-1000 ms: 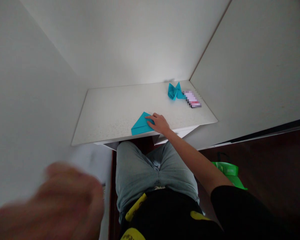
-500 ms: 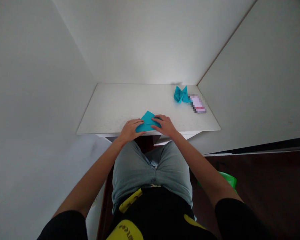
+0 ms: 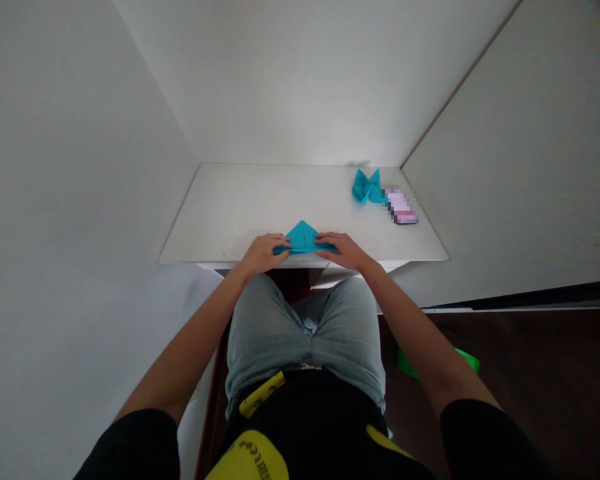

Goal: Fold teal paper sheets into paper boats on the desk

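Wearing: a black shirt (image 3: 325, 427) with yellow patches, one bearing dark lettering, and pale blue jeans (image 3: 260, 333), the legs reaching toward the desk
Floor (image 3: 540, 380): dark reddish brown, with a bright green thing (image 3: 467, 361) partly hidden behind the right forearm, too covered to identify
Left hand (image 3: 266, 255): holding the left end of the blue paper, fingers over the top and thumb at the near side, the gap between them narrow
Right hand (image 3: 344, 251): holding the right end in much the same way, thumb and fingers a little apart with paper between; how firmly either hand grips, I cannot tell
Blue paper (image 3: 303, 235): between the hands at the desk's front edge, its peak pointing away, a narrow band along the near side
Desk (image 3: 240, 200): white, speckled toward the front
Folded blue shape (image 3: 366, 187): near the back right, two points up, beside the phone
Phone (image 3: 401, 207): blurred into squares
Wall (image 3: 300, 87): plain white, behind the desk
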### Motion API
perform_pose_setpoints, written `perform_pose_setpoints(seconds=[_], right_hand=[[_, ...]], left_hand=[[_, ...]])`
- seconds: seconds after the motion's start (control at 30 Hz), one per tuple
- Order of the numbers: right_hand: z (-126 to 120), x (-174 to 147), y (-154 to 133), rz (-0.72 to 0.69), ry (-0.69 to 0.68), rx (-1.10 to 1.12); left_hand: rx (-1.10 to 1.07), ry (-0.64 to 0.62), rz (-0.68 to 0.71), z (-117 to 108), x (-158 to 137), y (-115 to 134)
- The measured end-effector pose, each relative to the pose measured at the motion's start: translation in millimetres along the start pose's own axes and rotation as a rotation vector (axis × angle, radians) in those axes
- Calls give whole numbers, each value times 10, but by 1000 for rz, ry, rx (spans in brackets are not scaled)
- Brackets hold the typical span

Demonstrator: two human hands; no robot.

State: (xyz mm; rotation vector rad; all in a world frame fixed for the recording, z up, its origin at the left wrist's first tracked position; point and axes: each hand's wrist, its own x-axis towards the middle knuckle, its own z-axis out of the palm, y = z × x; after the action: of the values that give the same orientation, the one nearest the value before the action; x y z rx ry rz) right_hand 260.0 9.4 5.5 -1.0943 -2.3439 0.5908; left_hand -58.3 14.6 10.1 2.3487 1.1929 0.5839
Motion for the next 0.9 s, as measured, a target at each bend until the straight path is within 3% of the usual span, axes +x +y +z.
perform_pose_setpoints(seconds=[0.2, 0.4, 0.53, 0.6, 0.73, 0.9], right_hand=[[-33, 9, -47, 31, -8, 20], [-29, 95, -58, 219, 39, 10], [44, 146, -189, 272, 156, -209], [134, 134, -297, 263, 201, -322], [383, 27, -467, 147, 97, -333], [500, -224, -418, 128, 109, -333]], left_hand=[[90, 16, -111, 15, 104, 69], [165, 143, -197, 83, 166, 169], [286, 214, -152, 129, 115, 368], [313, 177, -84, 191, 68, 467], [274, 72, 30, 376, -57, 550], [292, 134, 57, 469, -266, 410]])
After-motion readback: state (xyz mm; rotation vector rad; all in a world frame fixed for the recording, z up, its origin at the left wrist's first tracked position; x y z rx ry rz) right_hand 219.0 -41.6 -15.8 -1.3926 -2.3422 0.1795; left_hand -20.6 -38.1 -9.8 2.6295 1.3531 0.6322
